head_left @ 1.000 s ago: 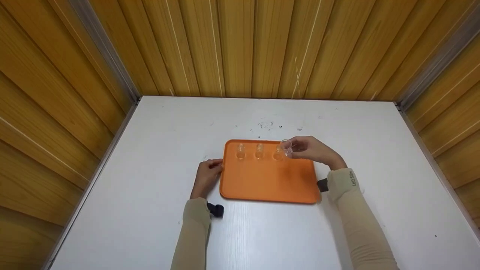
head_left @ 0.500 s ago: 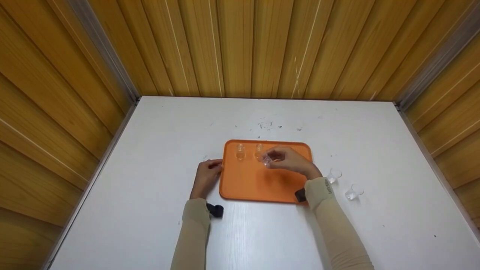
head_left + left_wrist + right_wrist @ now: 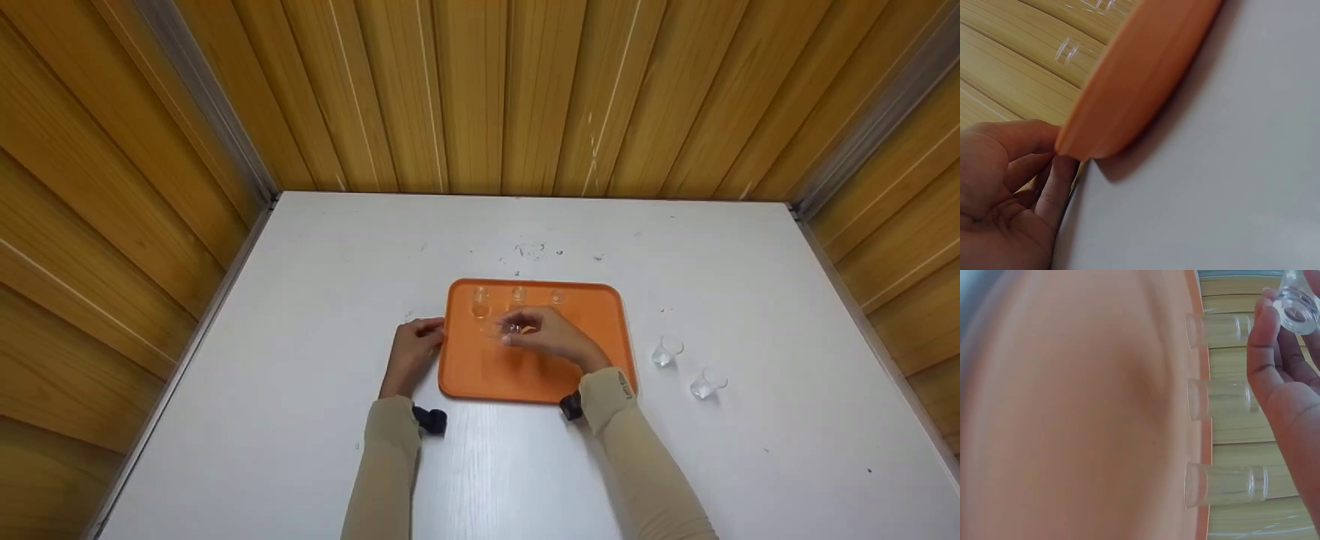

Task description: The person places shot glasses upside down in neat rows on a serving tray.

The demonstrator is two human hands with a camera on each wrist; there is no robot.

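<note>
My right hand [image 3: 551, 335] pinches a small clear shot glass [image 3: 1297, 309] between thumb and fingers, tilted above the left-middle part of an orange tray [image 3: 540, 386]. Three similar glasses stand upside down in a row along the tray's far side: a left one [image 3: 480, 304], a middle one [image 3: 519, 294] and a right one [image 3: 557, 298]. The hand partly covers the latter two in the head view. At the tray's left edge, my left hand [image 3: 415, 352] pinches the rim [image 3: 1072, 140] between thumb and forefinger.
Two more clear glasses, one nearer the tray [image 3: 664, 351] and one closer to me [image 3: 708, 383], stand upright on the white table [image 3: 795, 450] at the right. Wood-patterned panels [image 3: 510, 97] enclose the table at the back and sides.
My right hand has carried its glass leftward and toward me from beside the right glass of the row. Two glasses right of the tray have come into view. My left hand stays put.
</note>
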